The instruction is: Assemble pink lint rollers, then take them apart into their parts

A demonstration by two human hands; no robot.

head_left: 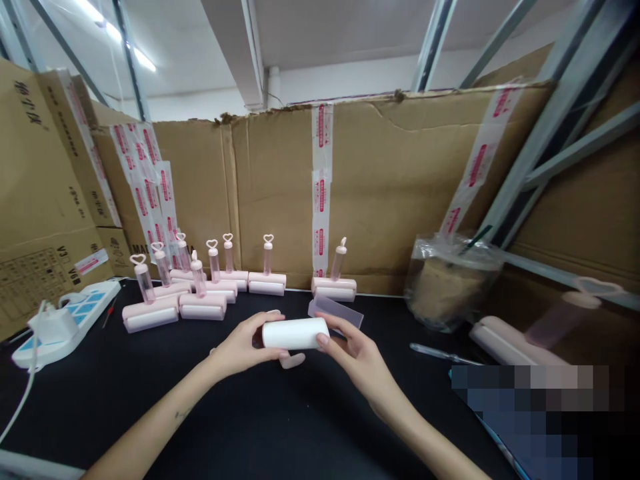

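Between my two hands is a lint roller, its white sticky-paper roll (295, 333) lying level above the black table. My left hand (243, 348) is closed around the left end, fingers behind and thumb beneath. At the right end my right hand (357, 353) pinches the roll between thumb and fingers. A small pale pink curved piece (293, 361) shows just below the roll; whether it is joined to it I cannot tell. Behind my right fingers a translucent pinkish cover (345, 312) sticks out, partly hidden by them.
Several pink lint rollers (267, 283) with heart-loop handles stand along the cardboard wall (400, 187). A white power strip (75, 327) lies at left. On the right are a bagged drink cup (445, 287), a thin clear-handled tool (440, 353) and another pink roller (520, 343).
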